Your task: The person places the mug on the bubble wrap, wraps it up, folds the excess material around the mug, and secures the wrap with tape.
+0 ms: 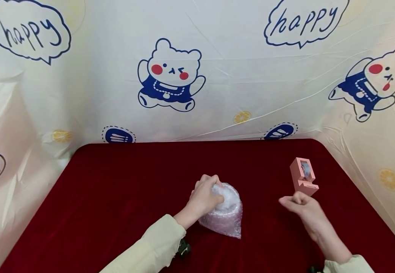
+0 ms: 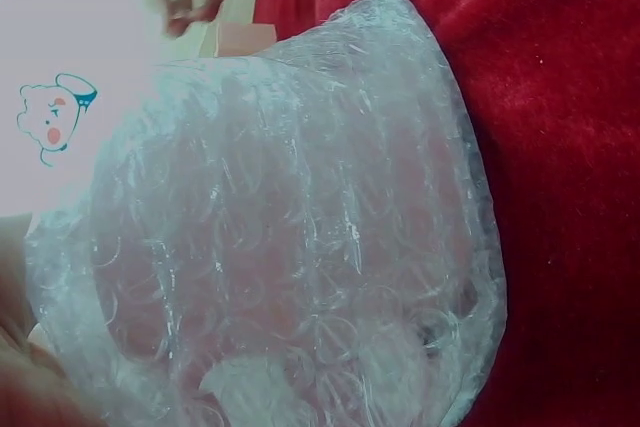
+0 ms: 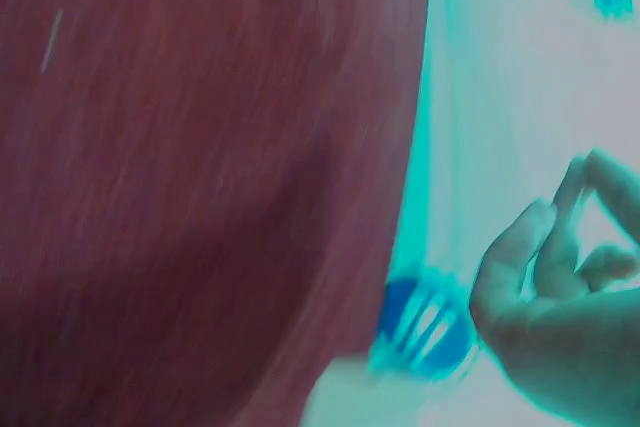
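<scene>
A bubble-wrapped bundle (image 1: 227, 203) with a round top stands on the dark red cloth, something pinkish showing through it. My left hand (image 1: 205, 195) grips its top, thumb and fingers spread around the round part. In the left wrist view, the bubble wrap (image 2: 300, 197) fills the middle and tapers to a pointed corner. To the right, my right hand (image 1: 303, 212) is held just in front of a pink tape dispenser (image 1: 301, 174). Its thumb and forefinger tips meet in the right wrist view, where the right hand (image 3: 560, 297) shows nothing clearly between them.
The pink dispenser holds a bluish roll of tape (image 1: 305, 169) and stands near the right side of the table. Red velvet-like cloth (image 1: 132, 182) covers the tabletop. A white printed curtain (image 1: 224, 87) with bears and lettering closes off the back and both sides.
</scene>
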### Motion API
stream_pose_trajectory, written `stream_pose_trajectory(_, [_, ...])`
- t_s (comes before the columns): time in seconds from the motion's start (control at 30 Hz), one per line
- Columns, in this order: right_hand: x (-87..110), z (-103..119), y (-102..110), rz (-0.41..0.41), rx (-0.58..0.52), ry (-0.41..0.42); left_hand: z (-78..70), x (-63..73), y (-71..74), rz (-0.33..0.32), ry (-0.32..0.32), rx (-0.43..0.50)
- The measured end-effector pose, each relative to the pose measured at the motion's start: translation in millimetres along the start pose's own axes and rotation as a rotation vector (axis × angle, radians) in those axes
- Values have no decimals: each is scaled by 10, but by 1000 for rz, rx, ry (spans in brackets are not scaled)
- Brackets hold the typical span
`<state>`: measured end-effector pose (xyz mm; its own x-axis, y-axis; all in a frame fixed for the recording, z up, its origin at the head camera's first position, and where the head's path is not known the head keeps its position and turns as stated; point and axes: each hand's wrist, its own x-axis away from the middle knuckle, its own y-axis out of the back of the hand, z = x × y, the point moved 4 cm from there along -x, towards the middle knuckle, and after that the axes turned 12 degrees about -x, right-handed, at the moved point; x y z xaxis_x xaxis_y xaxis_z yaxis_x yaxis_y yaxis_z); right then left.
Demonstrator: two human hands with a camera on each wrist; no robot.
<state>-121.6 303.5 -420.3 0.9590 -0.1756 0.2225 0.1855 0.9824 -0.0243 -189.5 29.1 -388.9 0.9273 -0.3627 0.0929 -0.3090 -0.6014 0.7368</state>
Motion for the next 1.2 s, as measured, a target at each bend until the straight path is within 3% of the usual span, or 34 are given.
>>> stream_pose_trajectory(0.17, [127,71,-625,214,247,221,9,1,1,-7,3,19])
stream_pose_trajectory(0.27, [169,61,-845,301,358,354,17,1,1,-14,0,24])
stream_pose_trajectory(0.33, [181,50,-926,316,426,426,18,1,0,-18,-5,25])
stream_pose_trajectory(0.47, [191,32,-987,314,496,516,15,5,-7,-16,-12,20])
stream_pose_trajectory(0.73, [188,8,-1041,286,494,635,25,8,2,-12,-8,14])
stream_pose_trajectory(1.1, [275,21,-1107,37,694,897,38,-5,-3,-5,-11,19])
stream_pose_trajectory(1.2, [259,21,-1091,7,705,892,47,-5,-6,-1,-7,16])
